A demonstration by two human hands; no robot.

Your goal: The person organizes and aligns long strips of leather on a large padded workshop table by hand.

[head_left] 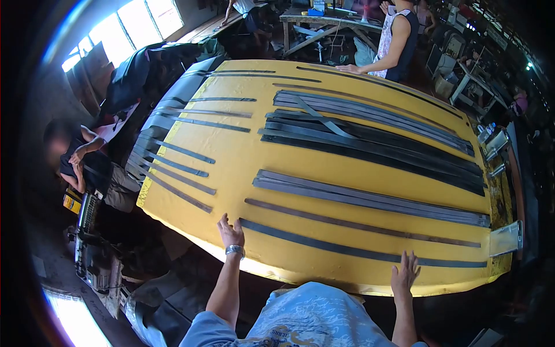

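Note:
My left hand [231,233], with a watch on its wrist, is over the near edge of the yellow table [231,272], fingers apart and empty. Its fingertips are right beside the left end of a long dark strip [347,250]. Farther right, my right hand [406,274] is raised with its fingers spread, overlapping the same strip near its right end in this view. Behind that strip lies a thin brown strip [358,222], roughly parallel to it. Beyond are a stack of grey strips [370,198] and a pile of black strips [376,144].
Several short strips [185,151] lie along the table's left side. Another grey stack [376,118] has one loose strip [326,118] slanting across nearby. A person [396,46] stands at the far edge, hand on the table. Another person [92,156] sits at left. A metal plate [505,239] juts out at right.

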